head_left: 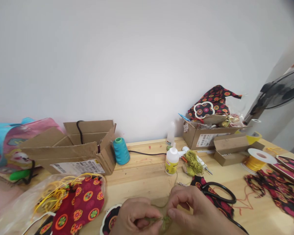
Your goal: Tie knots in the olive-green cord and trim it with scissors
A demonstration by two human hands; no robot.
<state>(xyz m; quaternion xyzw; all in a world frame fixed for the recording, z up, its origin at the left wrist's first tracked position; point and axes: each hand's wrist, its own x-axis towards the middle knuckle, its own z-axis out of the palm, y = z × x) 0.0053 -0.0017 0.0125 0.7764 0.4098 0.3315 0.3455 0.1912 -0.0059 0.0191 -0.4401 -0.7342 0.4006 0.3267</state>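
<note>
At the bottom centre, my left hand (139,217) and my right hand (189,204) are close together, thumbs and fingertips pinched on a small bunch of green yarn (165,224). Its lower part is cut off by the frame's edge. A white-edged patterned fabric piece (109,219) lies partly hidden beside my left hand. Just past my right hand are black-handled scissors (221,193), resting on dark flowered fabric (198,181). Farther back, a hank of green yarn (194,163) lies next to a glue bottle (171,164) with a yellow label.
Along the wall stand an open cardboard box (78,156), a teal thread cone (122,151) and a filled box (205,137). At left, red flowered fabric (85,199) lies on plastic. A yellow cord spool (258,160) and fabric strips (276,189) are at right, near a fan (284,88).
</note>
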